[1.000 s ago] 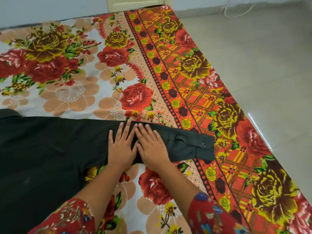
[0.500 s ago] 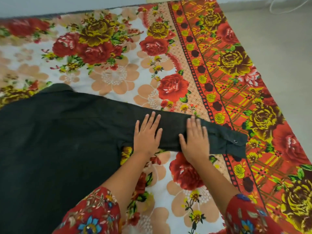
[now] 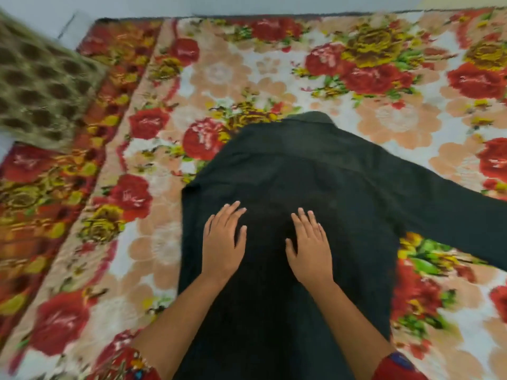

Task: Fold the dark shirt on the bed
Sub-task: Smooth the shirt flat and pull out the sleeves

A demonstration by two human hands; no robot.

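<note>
Lying flat on the dark shirt, the left hand and the right hand are seen side by side, a little apart, palms down, fingers straight and slightly spread; nothing is gripped. The shirt is laid out on the floral bedspread, with its collar at the far end and 1 shirt sleeve stretched out to the right. Red floral cuffs are seen on both forearms. A blurred brown-and-olive patterned item is seen at the upper left, over the bedspread's border.
</note>
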